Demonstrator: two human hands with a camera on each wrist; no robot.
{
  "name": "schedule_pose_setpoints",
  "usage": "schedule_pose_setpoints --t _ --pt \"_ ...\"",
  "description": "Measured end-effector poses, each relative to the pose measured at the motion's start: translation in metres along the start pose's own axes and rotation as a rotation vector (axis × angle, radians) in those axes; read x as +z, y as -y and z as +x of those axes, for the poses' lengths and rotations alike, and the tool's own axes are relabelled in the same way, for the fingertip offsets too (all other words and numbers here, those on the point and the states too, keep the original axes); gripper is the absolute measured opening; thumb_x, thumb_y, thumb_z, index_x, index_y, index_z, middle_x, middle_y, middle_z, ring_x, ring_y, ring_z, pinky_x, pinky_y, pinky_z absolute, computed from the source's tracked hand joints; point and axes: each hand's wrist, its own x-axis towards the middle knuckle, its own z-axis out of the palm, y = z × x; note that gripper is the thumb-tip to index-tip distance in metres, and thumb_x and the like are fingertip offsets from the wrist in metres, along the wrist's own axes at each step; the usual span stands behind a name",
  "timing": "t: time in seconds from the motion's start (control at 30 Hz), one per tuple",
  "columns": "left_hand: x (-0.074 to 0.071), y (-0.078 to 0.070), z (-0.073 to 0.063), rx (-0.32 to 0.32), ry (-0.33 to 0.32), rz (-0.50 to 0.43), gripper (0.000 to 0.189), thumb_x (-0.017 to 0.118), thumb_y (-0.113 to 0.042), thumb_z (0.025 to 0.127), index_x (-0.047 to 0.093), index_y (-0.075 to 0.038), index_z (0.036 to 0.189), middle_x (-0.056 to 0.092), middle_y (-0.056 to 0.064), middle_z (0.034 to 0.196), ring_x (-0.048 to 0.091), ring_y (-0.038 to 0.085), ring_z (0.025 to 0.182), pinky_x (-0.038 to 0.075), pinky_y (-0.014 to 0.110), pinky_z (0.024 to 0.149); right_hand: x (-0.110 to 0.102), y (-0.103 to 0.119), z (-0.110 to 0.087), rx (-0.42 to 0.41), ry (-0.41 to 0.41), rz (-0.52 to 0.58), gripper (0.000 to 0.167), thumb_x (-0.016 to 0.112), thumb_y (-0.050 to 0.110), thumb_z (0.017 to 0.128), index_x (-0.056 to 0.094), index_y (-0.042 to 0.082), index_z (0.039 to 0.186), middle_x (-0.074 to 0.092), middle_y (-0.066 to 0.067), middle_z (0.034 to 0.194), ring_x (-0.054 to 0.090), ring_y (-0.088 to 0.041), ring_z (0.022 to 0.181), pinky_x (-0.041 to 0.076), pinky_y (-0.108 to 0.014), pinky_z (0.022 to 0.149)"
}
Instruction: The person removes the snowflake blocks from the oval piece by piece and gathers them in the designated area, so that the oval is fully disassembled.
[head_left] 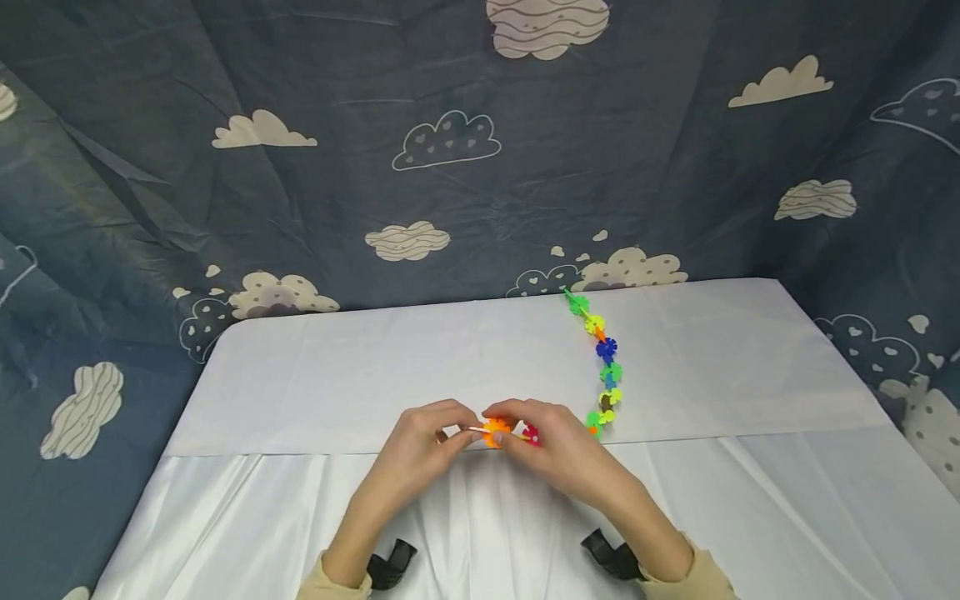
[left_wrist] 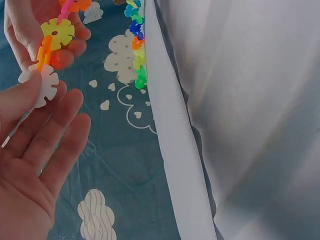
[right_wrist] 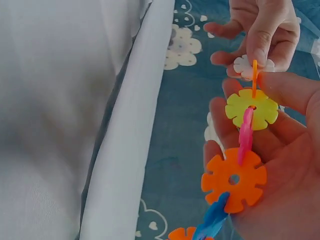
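My left hand (head_left: 416,446) pinches a white notched snowflake disc (left_wrist: 48,87) between thumb and fingers. Opposite it, my right hand (head_left: 558,442) grips the end of a chain of such plastic discs, its thumb and fingers at an orange disc (right_wrist: 254,82) that is seen edge-on in the right wrist view. White and orange meet at their edges; how deep the slots sit in each other I cannot tell. Across the right palm run a yellow disc (right_wrist: 237,107), a pink disc (right_wrist: 245,135), a larger-looking orange disc (right_wrist: 217,175) and a blue disc (right_wrist: 212,220).
The rest of the chain (head_left: 607,348), in green, yellow, blue and orange, curves toward the back edge of the white-covered table (head_left: 337,375). A dark cloud-print cloth (head_left: 337,192) hangs behind and at the sides. Black straps (head_left: 392,565) sit by the wrists.
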Motion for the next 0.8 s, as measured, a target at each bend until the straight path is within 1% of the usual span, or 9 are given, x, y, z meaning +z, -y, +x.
schedule_pose_setpoints --t 0.17,0.27,0.33,0.43,0.53,0.6,0.67,0.8 --pt "0.0024 0.0027 -0.0006 0.062 -0.003 -0.014 0.018 0.076 -0.002 0.084 0.071 -0.019 0.089 0.067 -0.015 0.092 0.060 0.005 0.081 0.050 0.024 0.063 -0.0002 0.0020 0.0008 0.041 0.000 0.023 0.021 0.070 0.013 0.090 0.071 0.027 0.106 0.066 0.019 0.094 0.059 -0.006 0.083 0.050 -0.029 0.073" --pt "0.0045 0.0045 -0.0012 0.105 -0.005 -0.001 0.022 0.075 0.003 0.083 0.070 -0.017 0.090 0.068 -0.013 0.093 0.059 0.005 0.080 0.051 0.024 0.064 -0.0013 0.0022 0.0007 0.065 0.012 0.045 0.019 0.071 0.013 0.090 0.070 0.027 0.102 0.065 0.020 0.090 0.059 -0.007 0.083 0.049 -0.030 0.072" --pt "0.0058 0.0052 -0.0016 0.132 -0.009 0.017 0.023 0.076 0.004 0.082 0.069 -0.016 0.091 0.068 -0.012 0.094 0.059 0.004 0.079 0.051 0.024 0.064 -0.0025 0.0023 0.0007 0.078 0.027 0.066 0.020 0.070 0.012 0.090 0.069 0.028 0.102 0.066 0.019 0.090 0.059 -0.008 0.083 0.049 -0.031 0.073" --pt "0.0071 0.0054 -0.0023 0.178 -0.018 0.068 0.023 0.076 0.002 0.082 0.069 -0.016 0.092 0.067 -0.012 0.095 0.059 0.003 0.079 0.051 0.024 0.064 -0.0036 0.0024 0.0004 0.086 0.046 0.104 0.021 0.069 0.011 0.090 0.068 0.028 0.101 0.067 0.016 0.090 0.060 -0.008 0.084 0.050 -0.032 0.073" --pt "0.0071 0.0044 -0.0034 0.223 -0.016 0.133 0.022 0.077 -0.001 0.083 0.068 -0.017 0.095 0.066 -0.014 0.095 0.057 0.000 0.079 0.050 0.021 0.065 -0.0042 0.0037 -0.0006 0.096 0.062 0.155 0.022 0.068 0.010 0.090 0.067 0.029 0.102 0.068 0.014 0.092 0.061 -0.008 0.085 0.051 -0.033 0.075" --pt "0.0066 0.0033 -0.0039 0.246 -0.008 0.159 0.022 0.075 -0.001 0.084 0.067 -0.017 0.098 0.065 -0.014 0.096 0.056 -0.001 0.081 0.048 0.018 0.067 -0.0047 0.0048 -0.0016 0.099 0.067 0.182 0.023 0.067 0.009 0.090 0.067 0.028 0.102 0.068 0.012 0.094 0.062 -0.008 0.086 0.051 -0.033 0.076" --pt "0.0062 0.0026 -0.0041 0.262 -0.001 0.170 0.022 0.073 -0.001 0.086 0.066 -0.018 0.099 0.064 -0.014 0.097 0.055 -0.002 0.082 0.046 0.015 0.068 -0.0054 0.0057 -0.0025 0.103 0.064 0.196 0.024 0.067 0.008 0.090 0.068 0.028 0.103 0.068 0.012 0.094 0.062 -0.008 0.086 0.052 -0.034 0.077" --pt "0.0076 0.0028 -0.0022 0.286 0.008 0.152 0.020 0.067 -0.001 0.091 0.066 -0.019 0.100 0.064 -0.013 0.096 0.053 -0.002 0.080 0.044 0.013 0.069 -0.0065 0.0057 -0.0030 0.111 0.051 0.219 0.022 0.068 0.009 0.090 0.068 0.027 0.102 0.069 0.009 0.094 0.062 -0.011 0.085 0.053 -0.034 0.074"
